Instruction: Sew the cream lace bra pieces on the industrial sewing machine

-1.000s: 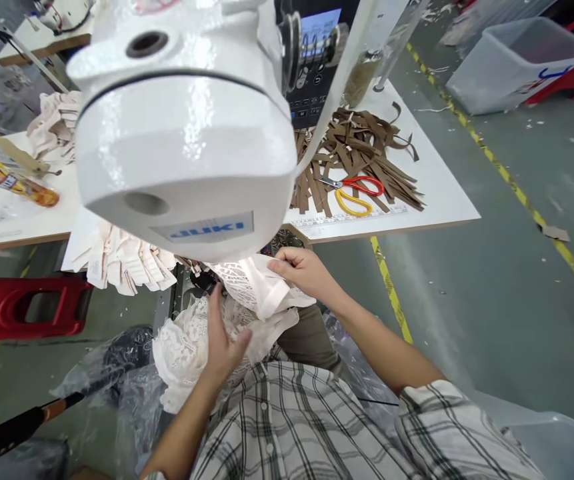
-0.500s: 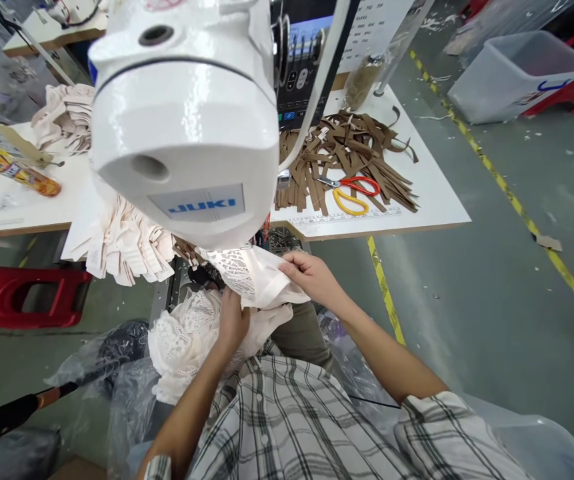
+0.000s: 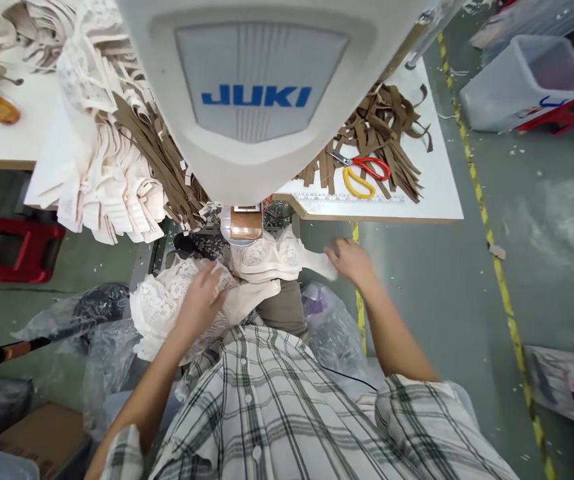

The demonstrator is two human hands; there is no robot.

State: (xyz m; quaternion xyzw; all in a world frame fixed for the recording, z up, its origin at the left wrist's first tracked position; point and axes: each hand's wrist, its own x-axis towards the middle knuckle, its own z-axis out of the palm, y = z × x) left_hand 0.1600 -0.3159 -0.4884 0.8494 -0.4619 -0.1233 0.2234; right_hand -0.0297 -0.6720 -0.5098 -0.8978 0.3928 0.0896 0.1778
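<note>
A white lace bra (image 3: 269, 263) lies under the head of the white sewing machine (image 3: 261, 157), its cups close to the machine's copper-coloured lower part (image 3: 247, 225). My right hand (image 3: 353, 261) pinches the end of the bra's right wing, which is slightly blurred and stretched out sideways. To the left, a heap of white lace bras (image 3: 159, 303) rests on my lap. My left hand (image 3: 201, 300) lies over that heap with its fingers extended on the lace. The needle area is hidden behind the machine head.
Brown fabric strips (image 3: 384, 140) and red-and-yellow-handled scissors (image 3: 361, 177) lie on the right table (image 3: 437, 200). Cream fabric pieces (image 3: 111, 180) and more brown strips (image 3: 151, 153) hang at left. A red stool (image 3: 41, 250) and a clear bin (image 3: 507, 93) stand on the floor.
My left hand has left the bra by the machine and moved left onto the heap. My right hand has moved right, drawing out the wing. The camera view has shifted closer to the machine.
</note>
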